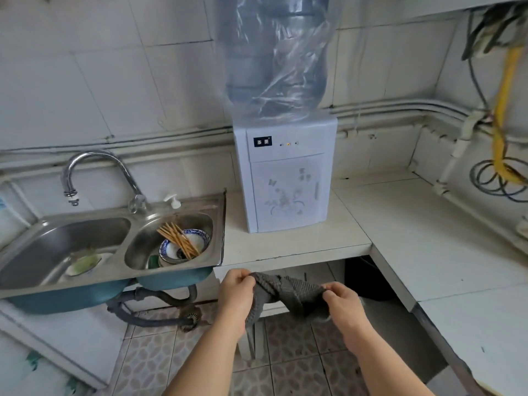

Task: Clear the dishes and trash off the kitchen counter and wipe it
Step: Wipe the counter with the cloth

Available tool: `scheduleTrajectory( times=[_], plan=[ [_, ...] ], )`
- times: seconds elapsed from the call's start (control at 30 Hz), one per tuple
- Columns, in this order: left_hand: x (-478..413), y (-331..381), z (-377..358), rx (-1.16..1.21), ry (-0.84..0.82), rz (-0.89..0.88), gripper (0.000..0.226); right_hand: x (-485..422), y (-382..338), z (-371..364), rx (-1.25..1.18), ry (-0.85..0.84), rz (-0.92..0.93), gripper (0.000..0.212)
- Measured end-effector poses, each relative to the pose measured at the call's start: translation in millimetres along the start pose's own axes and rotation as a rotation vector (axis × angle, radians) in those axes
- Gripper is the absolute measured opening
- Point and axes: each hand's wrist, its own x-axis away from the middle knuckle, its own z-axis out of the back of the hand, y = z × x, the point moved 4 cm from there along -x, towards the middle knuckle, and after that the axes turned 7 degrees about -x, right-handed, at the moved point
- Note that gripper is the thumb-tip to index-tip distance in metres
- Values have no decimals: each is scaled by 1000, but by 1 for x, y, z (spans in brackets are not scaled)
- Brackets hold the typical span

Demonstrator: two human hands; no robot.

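Up and to the left of the fingers, the sink (221, 230) is holding blue-rimmed bowls (197, 242) in its right basin, with a bundle of chopsticks (175, 238) lying across them, so the dishes are looking already off the counter. The left hand (235, 290) is pinching one end of a grey cloth (291, 292), its fingers (245, 277) curling tight round a bunched edge. The cloth is stretching between the two hands, its long axis running left to right and dipping slightly, with loose folds hanging below the fingers towards the floor. The right hand (343, 304) is pinching the other end, thumb and fingers closing on the fabric. Both hands are hovering in front of and below the counter (285, 248) edge, not touching it. The bare surface is lying just above and beyond the fingers, running back to a water dispenser (285, 181), then turning along the wall well to the right of the right hand. Judging from this, wiping is coming next: the cloth needs lifting up and forward. The left hand is sitting nearer the strip beside the sink, the right nearer the long right-hand run.
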Motion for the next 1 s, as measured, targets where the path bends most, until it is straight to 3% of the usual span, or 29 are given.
scheduleTrajectory(
  times=[0.17,0.23,0.3,0.4,0.5,0.53,0.6,0.67,0.73,0.8,0.87,1.0],
  plan=[
    [-34,6,-23,-63,-56,-12,18,-30,-14,1,8,16,27,22],
    [-48,12,-30,-58,-82,-19,18,-38,-20,-5,108,-50,53,38],
    [-67,23,-41,-70,-129,-44,16,-50,-25,-14,385,-123,52,45],
    [-92,41,-55,-89,-238,-101,20,-74,-30,-22,804,-143,44,20],
    [-113,54,-65,-149,-309,-191,29,-97,-48,-17,862,6,105,3],
    [-118,59,-66,-163,-307,-238,32,-104,-60,-13,862,101,163,6],
    [-126,70,-66,-208,-252,-364,38,-114,-89,-10,845,320,353,14],
    [-133,80,-64,-286,-173,-500,42,-121,-117,-17,828,430,614,16],
    [-143,84,-64,-438,-121,-626,42,-132,-125,-28,942,366,712,23],
    [-152,76,-65,-631,-129,-690,39,-146,-108,-38,1107,189,545,36],
    [-160,61,-67,-740,-153,-638,36,-156,-81,-40,1165,12,321,48],
    [-162,46,-78,-800,-166,-600,35,-170,-58,-42,1161,-66,278,57]
  ],
)
